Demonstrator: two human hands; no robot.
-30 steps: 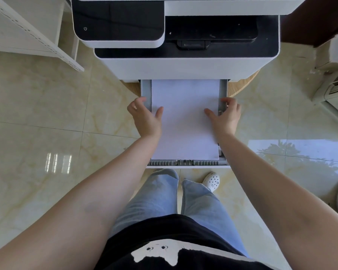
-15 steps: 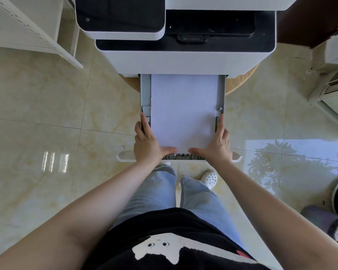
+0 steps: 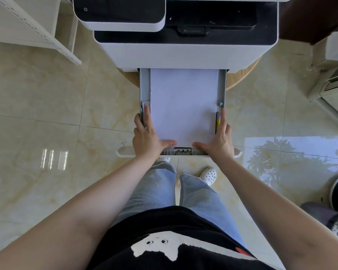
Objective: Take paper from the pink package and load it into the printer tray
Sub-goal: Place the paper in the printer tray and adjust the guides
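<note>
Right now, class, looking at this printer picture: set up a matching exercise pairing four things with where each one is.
Things:
1. paper
2. left hand
3. right hand
4. tray

Places:
A. at the tray's right near corner
B. pulled out from the printer
C. lying flat inside the tray
D. at the tray's left near corner

Pairs: 1-C, 2-D, 3-A, 4-B

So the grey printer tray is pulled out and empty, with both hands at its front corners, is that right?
Not quite. The head view shows the grey printer tray pulled out but loaded with a stack of white paper, not empty. The left hand and right hand are at its front corners.
</note>
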